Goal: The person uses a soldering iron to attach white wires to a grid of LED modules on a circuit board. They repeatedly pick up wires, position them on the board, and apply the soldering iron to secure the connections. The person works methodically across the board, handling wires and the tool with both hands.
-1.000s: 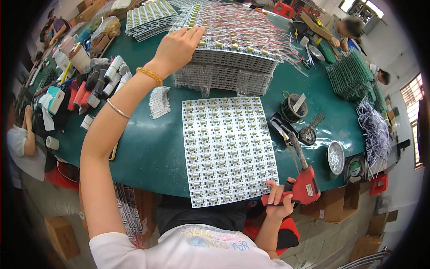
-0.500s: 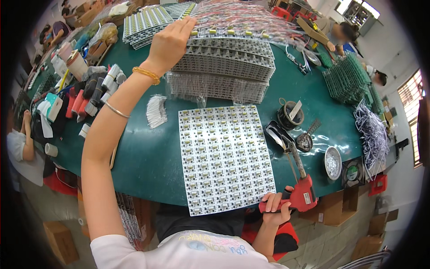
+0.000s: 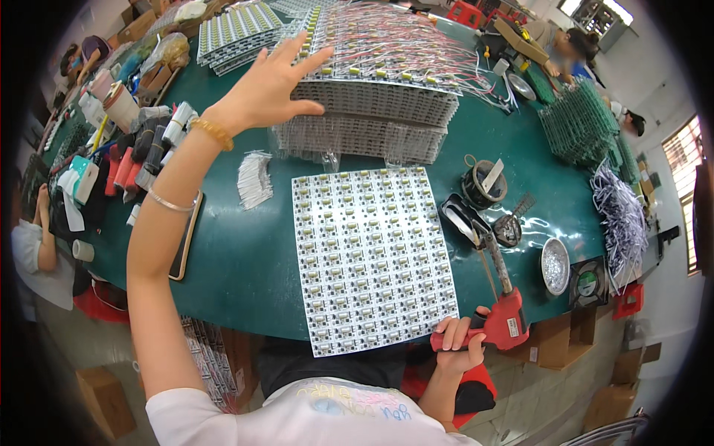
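Observation:
My left hand (image 3: 262, 91) is raised with its fingers spread, holding nothing, at the near left corner of a tall stack of circuit board sheets (image 3: 372, 104). On top of that stack lies a sheet with many red and white wires (image 3: 394, 46). My right hand (image 3: 457, 345) wraps round the handle of a red soldering gun (image 3: 506, 325), whose metal barrel points away toward a dark stand (image 3: 460, 215). In front of me a white panel of small circuit boards (image 3: 375, 260) lies flat, its near right corner beside my right hand.
Left of the panel are a bundle of short white wires (image 3: 255, 181) and a phone-like slab (image 3: 184, 249). To the right sit a dark pot (image 3: 483, 186), a metal bowl (image 3: 555, 266) and green board stacks (image 3: 576, 123). Other people work around the table.
My left hand has let go of the wired sheet's edge, drawn back left and spread its fingers. The sheet and its wires now rest on the stack. My right hand stays on the soldering gun.

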`<state>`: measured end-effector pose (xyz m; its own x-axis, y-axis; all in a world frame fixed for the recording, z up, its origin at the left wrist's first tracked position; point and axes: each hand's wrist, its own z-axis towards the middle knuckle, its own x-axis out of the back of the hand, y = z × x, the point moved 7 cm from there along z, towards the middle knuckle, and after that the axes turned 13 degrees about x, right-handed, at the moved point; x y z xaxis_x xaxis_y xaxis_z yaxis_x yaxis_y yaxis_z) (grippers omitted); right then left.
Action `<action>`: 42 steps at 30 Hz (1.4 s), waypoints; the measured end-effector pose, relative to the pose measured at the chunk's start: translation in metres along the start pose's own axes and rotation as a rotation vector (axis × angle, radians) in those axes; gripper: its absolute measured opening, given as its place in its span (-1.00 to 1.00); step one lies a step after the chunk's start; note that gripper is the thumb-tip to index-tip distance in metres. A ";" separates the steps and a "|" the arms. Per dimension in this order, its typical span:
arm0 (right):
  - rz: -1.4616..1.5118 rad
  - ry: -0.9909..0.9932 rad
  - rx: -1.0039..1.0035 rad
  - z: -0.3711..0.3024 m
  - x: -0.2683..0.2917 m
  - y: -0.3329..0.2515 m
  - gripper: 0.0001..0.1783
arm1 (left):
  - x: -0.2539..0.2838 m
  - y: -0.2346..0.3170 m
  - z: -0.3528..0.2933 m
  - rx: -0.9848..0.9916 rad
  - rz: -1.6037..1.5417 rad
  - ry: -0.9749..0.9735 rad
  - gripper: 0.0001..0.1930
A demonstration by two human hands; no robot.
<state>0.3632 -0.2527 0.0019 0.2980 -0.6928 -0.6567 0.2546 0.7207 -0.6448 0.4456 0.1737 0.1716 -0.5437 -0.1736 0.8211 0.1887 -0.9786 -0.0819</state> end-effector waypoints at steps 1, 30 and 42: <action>-0.005 0.000 0.000 0.001 -0.001 0.000 -0.45 | 0.020 0.007 -0.005 -0.010 -0.230 0.039 -0.29; -0.180 -0.055 -0.037 0.008 -0.014 -0.014 -0.40 | -0.005 0.107 -0.229 -0.011 -0.492 -0.578 -0.26; -0.166 -0.031 -0.083 0.012 -0.022 0.004 -0.41 | -0.008 0.122 -0.233 -0.039 -0.619 -0.521 -0.25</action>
<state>0.3691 -0.2345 0.0182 0.2868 -0.7998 -0.5274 0.2264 0.5915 -0.7739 0.2818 0.0304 0.0236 -0.0878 0.4649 0.8810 -0.0558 -0.8853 0.4617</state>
